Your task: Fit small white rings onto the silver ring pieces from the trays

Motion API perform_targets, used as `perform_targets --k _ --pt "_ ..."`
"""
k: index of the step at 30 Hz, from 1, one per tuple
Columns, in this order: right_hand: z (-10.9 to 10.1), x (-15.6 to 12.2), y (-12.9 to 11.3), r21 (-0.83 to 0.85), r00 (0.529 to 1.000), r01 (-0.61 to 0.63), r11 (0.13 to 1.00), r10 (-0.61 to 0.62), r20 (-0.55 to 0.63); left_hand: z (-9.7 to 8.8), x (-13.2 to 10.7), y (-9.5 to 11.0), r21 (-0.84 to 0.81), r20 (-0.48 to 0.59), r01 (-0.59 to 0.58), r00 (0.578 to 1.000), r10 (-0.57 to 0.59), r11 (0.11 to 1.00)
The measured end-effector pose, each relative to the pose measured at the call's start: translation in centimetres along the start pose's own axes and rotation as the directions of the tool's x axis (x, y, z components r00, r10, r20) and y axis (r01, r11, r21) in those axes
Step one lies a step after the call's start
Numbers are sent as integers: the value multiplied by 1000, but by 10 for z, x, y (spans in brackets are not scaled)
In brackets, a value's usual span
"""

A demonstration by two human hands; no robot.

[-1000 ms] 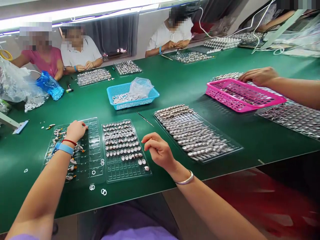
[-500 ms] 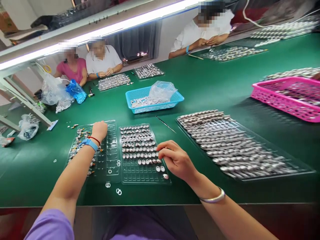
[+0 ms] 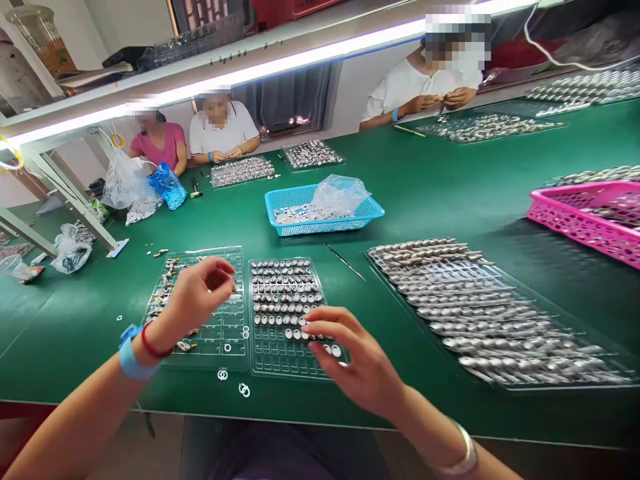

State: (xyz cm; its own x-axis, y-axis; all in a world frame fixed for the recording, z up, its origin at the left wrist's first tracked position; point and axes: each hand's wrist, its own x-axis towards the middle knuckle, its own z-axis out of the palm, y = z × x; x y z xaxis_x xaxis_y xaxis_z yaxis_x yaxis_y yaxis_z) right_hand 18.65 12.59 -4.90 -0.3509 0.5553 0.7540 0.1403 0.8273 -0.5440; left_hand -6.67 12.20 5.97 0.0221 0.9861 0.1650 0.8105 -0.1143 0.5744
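Note:
My left hand [image 3: 203,290] hovers over the left clear tray [image 3: 235,340], fingers curled round toward the thumb. Something tiny may be at its fingertips, but I cannot make it out. Small white parts with orange ends [image 3: 185,346] fill that tray's left side. My right hand [image 3: 357,360] is above the lower right corner of the second clear tray [image 3: 270,363], fingers and thumb apart with nothing visible between them. Rows of small round white-faced parts [image 3: 280,309] sit in this tray's pockets. My right fingers hide some of them.
White rings [image 3: 244,391] lie near the front edge. Tweezers [image 3: 345,261] rest behind the second tray. A blue basket [image 3: 330,227] holds white parts and a plastic bag. At right are a tray of grey parts [image 3: 480,313] and a pink basket [image 3: 575,217]. Several people sit opposite.
My left hand has come back from the left tray's far part, toward me and the second tray. The right hand's fingers have spread over the second tray's lower corner. The camera view has shifted.

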Motion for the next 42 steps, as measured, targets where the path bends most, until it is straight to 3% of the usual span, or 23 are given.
perform_targets --k 3,4,7,10,15,26,42 --pt "24 0 -41 71 1000 12 997 -10 -26 16 -55 23 -184 76 -37 996 52 982" --pt "32 -1 -51 87 999 14 996 -10 -50 24 -70 26 -363 95 0 995 37 932" --pt "50 -5 -64 125 991 -29 992 45 -129 51 -98 24 -740 146 228 973 -180 632" --pt "55 -10 -59 147 989 -61 987 80 -126 74 -108 12 -819 139 269 950 -279 507" --pt "50 -19 -50 179 990 -127 975 137 -44 92 -110 7 -859 127 267 938 -323 437" --pt "48 -24 -50 264 988 -153 952 152 22 94 -113 7 -820 48 232 939 -340 524" --pt "56 -25 -53 350 903 -427 834 414 116 97 -118 12 -648 -236 57 933 -271 759"
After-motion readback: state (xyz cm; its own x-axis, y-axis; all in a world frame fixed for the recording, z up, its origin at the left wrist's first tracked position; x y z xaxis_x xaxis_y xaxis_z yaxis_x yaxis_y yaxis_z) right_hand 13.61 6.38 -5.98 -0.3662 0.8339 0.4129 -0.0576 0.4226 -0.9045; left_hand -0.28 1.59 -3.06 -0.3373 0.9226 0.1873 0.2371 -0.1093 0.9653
